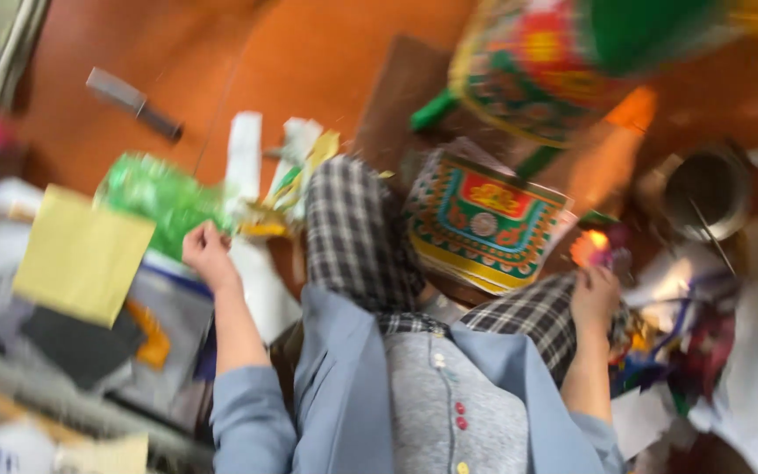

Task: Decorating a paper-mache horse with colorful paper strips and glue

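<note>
Left hand (207,253) fisted beside green paper sheet (161,198), hold uncertain through blur; right hand (595,297) curled at coloured scraps (603,250), grip unreadable; patterned panel (484,224) between knees.

Green crinkled sheet (161,197): glossy, crumpled, lying among paper scraps on the floor, just above the left hand (208,253), whose grip is curled closed at its lower edge; contact cannot be confirmed through blur. Small orange-red glowing piece (591,247): blurred, just above the right hand (594,297), fingertips raised to it.
</note>
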